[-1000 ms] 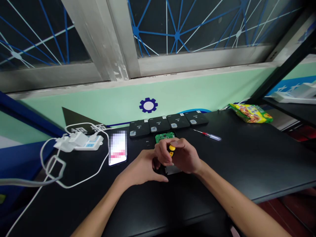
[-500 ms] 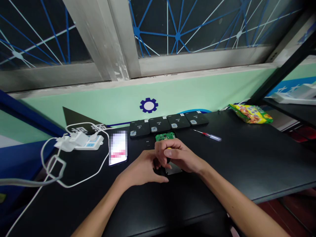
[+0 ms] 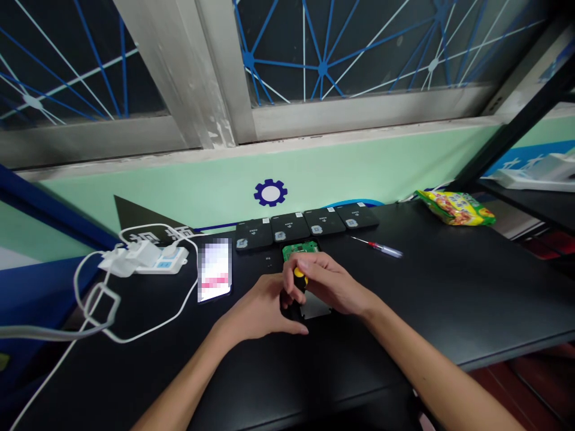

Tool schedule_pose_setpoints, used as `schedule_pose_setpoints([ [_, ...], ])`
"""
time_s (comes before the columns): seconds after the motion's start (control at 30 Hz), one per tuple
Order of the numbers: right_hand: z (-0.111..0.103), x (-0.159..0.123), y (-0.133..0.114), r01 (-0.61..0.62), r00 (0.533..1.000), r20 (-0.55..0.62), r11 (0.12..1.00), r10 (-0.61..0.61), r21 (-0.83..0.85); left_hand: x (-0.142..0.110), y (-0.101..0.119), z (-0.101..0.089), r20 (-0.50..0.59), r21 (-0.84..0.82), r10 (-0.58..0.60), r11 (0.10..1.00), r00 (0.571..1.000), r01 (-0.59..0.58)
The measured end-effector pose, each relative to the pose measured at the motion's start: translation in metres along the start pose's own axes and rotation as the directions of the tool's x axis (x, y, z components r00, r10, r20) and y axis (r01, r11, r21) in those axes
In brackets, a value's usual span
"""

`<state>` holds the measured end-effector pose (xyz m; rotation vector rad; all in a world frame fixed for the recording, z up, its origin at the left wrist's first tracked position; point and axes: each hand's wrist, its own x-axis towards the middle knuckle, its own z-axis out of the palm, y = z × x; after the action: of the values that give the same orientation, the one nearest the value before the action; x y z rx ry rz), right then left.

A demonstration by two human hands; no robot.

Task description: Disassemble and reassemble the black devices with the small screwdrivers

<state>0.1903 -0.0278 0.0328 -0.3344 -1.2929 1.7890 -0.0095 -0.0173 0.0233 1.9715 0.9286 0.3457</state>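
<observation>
Green circuit board (image 3: 300,248) sits in an open gadget (image 3: 316,307) on the bench (image 3: 269,377), probably light, stiff and fragile, so I'd hold the rim. Right hand (image 3: 327,279) arches over it, grip curled round a yellow-topped tool (image 3: 300,276); left hand (image 3: 264,306) rests alongside, thumb spread, can't tell if it's pinching.

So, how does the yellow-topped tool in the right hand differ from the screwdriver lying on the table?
The yellow-topped tool is held in the right hand; the screwdriver lies on the table. The tool shows yellow and black, the screwdriver a red collar and clear-looking handle. The tool's lower end is hidden, while the screwdriver's thin shaft shows.
</observation>
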Motion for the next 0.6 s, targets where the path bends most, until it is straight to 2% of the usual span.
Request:
schedule_pose_setpoints([
  [0.1,0.002,0.000,-0.001,0.006,1.000,0.001,0.999,-0.007,0.052,0.000,0.000,-0.001,0.036,0.008,0.020,1.000,0.999,-0.021],
  [0.3,0.002,-0.003,0.000,0.024,0.999,-0.032,0.985,-0.019,0.169,0.000,0.000,0.000,0.004,-0.014,0.006,1.000,1.000,-0.006],
  [0.47,-0.003,-0.003,-0.007,0.046,0.999,-0.007,0.998,-0.046,0.038,0.000,-0.002,0.001,0.003,-0.010,-0.050,0.999,0.999,0.050],
  [0.6,-0.005,-0.003,-0.009,-0.002,1.000,-0.008,0.997,0.003,0.080,0.000,-0.001,0.001,0.007,-0.044,-0.010,0.999,1.000,0.010],
])
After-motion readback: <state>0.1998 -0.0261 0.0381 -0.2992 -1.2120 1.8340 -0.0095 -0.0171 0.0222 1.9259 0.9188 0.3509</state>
